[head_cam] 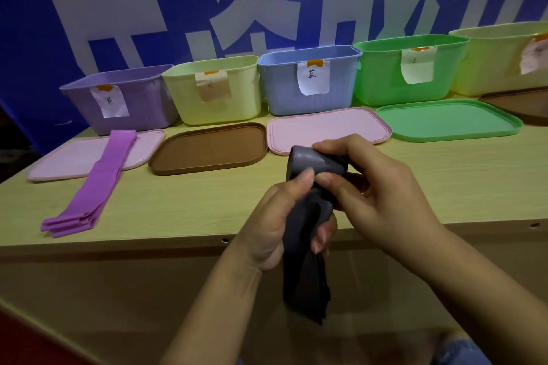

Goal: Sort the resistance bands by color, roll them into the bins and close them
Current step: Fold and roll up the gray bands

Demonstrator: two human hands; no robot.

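Both my hands hold a dark grey resistance band (305, 270) over the table's front edge. My left hand (275, 222) grips its middle, with the loose end hanging down below the table edge. My right hand (376, 184) pinches the upper end, which is curled into a partial roll (314, 160). A purple band (98, 187), folded flat, lies at the left, partly on a pink lid (59, 160). Along the back stand a purple bin (142, 104), a pale yellow bin (237, 98), a blue bin (284, 89), a green bin (382, 80) and a second yellow bin (486, 62), all open and labelled.
In front of the bins lie a brown lid (207, 148), a second pink lid (329, 127) and a green lid (447, 120). Another brown lid (519, 104) shows at the far right. A blue banner wall (29, 24) rises behind the wooden table (178, 207).
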